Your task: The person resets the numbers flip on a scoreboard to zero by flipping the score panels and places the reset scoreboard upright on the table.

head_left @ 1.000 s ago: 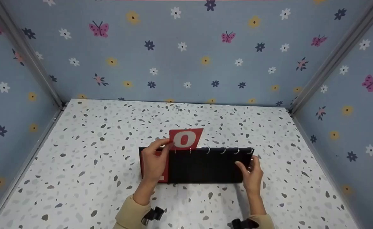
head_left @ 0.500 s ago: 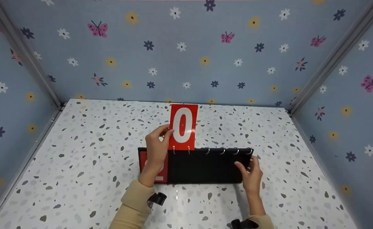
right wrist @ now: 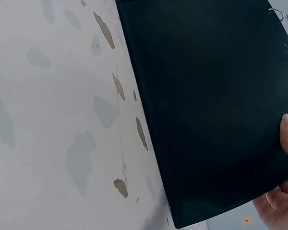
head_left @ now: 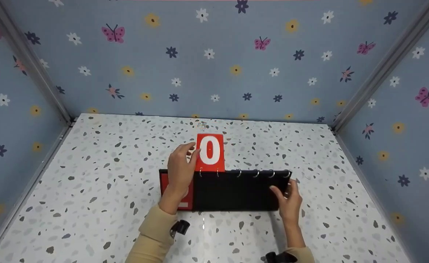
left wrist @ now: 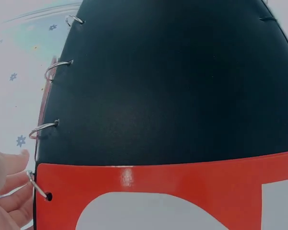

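Note:
A black flip scoreboard (head_left: 236, 193) with metal rings along its top edge stands tilted on the table. Above that edge a red card (head_left: 210, 152) with a white 0 leans back on two rings. Beside the card's left edge is my left hand (head_left: 181, 166), its fingers loosely bent; the left wrist view shows them apart from the board. Another red card (left wrist: 158, 179) with a white figure lies on the board's left part, partly behind my left hand in the head view. My right hand (head_left: 291, 202) grips the board's right end, thumb in front and fingers behind.
The speckled white table (head_left: 108, 164) reaches to blue walls (head_left: 214, 36) printed with flowers and butterflies, at the back and both sides. Grey metal posts (head_left: 28, 58) stand in the corners.
My left hand has swung the 0 card up from the top edge; it then tipped backward, away from me. The fingers have come loose from it. The right hand has stayed put.

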A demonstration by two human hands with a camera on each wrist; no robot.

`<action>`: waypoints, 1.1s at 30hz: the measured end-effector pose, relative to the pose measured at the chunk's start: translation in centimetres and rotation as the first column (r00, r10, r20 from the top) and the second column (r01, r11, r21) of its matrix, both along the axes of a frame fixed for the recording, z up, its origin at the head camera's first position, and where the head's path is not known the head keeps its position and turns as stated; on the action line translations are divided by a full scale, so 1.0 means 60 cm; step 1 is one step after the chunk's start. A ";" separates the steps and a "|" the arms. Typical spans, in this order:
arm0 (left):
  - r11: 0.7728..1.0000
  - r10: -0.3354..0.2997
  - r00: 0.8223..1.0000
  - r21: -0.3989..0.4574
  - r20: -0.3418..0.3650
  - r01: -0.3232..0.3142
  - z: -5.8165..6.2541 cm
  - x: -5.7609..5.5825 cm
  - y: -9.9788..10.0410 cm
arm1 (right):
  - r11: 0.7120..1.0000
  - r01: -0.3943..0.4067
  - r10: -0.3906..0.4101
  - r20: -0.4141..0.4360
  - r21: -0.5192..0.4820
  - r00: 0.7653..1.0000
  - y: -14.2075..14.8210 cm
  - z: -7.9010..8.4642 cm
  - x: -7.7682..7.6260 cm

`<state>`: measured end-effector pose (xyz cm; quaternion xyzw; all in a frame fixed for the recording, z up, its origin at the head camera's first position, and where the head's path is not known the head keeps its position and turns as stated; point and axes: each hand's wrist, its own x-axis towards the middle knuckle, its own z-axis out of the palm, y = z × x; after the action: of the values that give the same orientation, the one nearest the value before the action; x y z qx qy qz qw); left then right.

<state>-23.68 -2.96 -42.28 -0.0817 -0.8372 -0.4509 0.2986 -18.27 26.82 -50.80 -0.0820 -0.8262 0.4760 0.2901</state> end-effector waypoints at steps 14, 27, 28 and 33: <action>0.991 0.082 0.976 0.117 -0.203 -0.058 -0.011 0.064 -0.023 | 0.999 -0.023 0.023 -0.019 -0.027 1.000 -0.002 0.000 0.002; 0.965 0.213 0.963 0.188 -0.166 -0.181 -0.071 0.121 -0.057 | 1.000 -0.026 0.025 -0.041 -0.016 0.999 -0.001 0.000 0.001; 0.963 0.218 0.962 0.197 -0.165 -0.185 -0.076 0.122 -0.059 | 1.000 -0.025 0.024 -0.044 -0.019 0.999 -0.001 0.001 0.002; 0.951 0.235 0.966 0.233 -0.110 -0.204 -0.100 0.129 -0.066 | 1.000 -0.021 0.021 -0.051 -0.014 0.998 -0.002 -0.001 0.001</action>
<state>-15.91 -6.94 -48.26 0.0149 -0.7636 -0.4980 0.4107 -18.19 26.70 -50.84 -0.0633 -0.8158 0.4870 0.3054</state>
